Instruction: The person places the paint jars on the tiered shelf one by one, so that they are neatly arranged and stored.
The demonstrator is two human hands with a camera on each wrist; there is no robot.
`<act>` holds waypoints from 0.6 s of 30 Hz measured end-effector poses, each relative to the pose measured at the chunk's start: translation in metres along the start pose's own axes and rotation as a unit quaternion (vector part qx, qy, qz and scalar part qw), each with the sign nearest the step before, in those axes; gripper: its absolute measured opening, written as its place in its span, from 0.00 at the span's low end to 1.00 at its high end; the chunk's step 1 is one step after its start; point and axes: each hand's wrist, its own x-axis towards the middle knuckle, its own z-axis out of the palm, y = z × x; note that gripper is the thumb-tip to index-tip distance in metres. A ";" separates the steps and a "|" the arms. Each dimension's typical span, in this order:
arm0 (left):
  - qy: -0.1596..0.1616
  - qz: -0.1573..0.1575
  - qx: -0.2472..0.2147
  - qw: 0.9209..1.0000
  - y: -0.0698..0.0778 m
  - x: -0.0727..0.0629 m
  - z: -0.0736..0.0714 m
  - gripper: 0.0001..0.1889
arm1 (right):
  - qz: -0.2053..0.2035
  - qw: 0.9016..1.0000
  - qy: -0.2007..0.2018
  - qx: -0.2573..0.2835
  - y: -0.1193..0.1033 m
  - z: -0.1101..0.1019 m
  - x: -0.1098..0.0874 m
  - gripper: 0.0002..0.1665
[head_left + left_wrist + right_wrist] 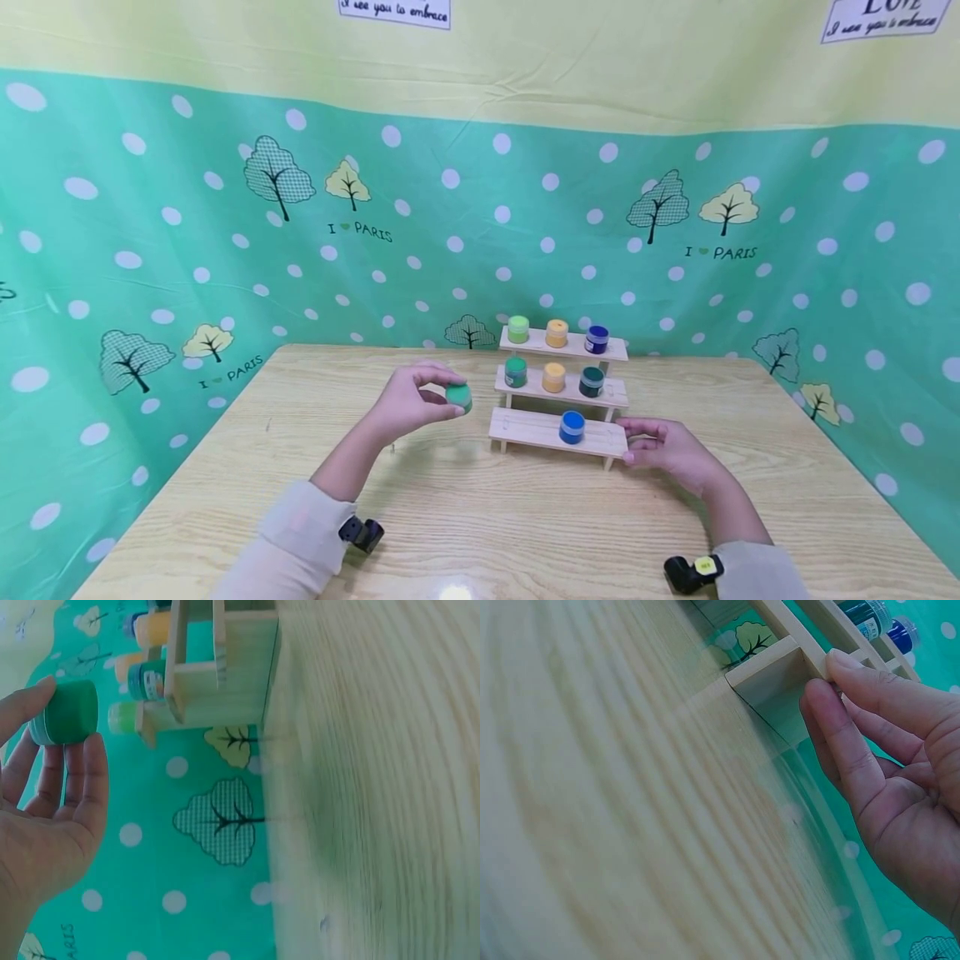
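Note:
My left hand pinches a small green paint jar between thumb and fingers, above the table left of a three-step wooden rack. In the left wrist view the green jar is tilted, its label not visible. My right hand grips the right end of the rack's lowest step with thumb and fingertips; the right wrist view shows the thumb against that wooden end. A blue jar stands on the lowest step. The middle step holds a green jar, an orange jar and a dark green jar.
On the top step stand a light green jar, a second orange jar and a dark blue jar. The rack is on a light wooden table, near its back edge. A green dotted cloth hangs behind.

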 end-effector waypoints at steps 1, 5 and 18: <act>-0.001 0.003 0.003 1.000 0.000 0.001 0.002 0.20 | 0.000 1.000 0.001 0.001 0.000 0.000 0.000 0.43; -0.007 0.014 0.016 1.000 0.001 0.003 0.010 0.20 | -0.001 1.000 -0.001 0.000 0.001 -0.001 -0.001 0.43; -0.025 0.032 0.047 0.998 0.005 0.010 0.037 0.18 | 0.002 1.000 -0.001 0.007 0.002 -0.001 0.001 0.43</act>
